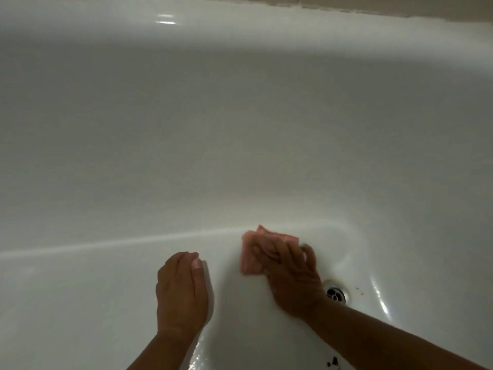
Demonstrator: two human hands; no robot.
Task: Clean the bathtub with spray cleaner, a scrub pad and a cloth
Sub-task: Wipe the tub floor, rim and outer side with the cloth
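I look down into a white bathtub. A pink cloth lies flat on the tub floor, and my right hand presses on it with spread fingers, covering its right part. My left hand rests on the tub floor to the left of the cloth, fingers together and relaxed, holding nothing. No spray cleaner or scrub pad is in view.
A metal drain sits just right of my right wrist, with a few dark specks beyond it. More dark marks lie near the bottom edge. The far tub wall rises to a rim below a beige wall.
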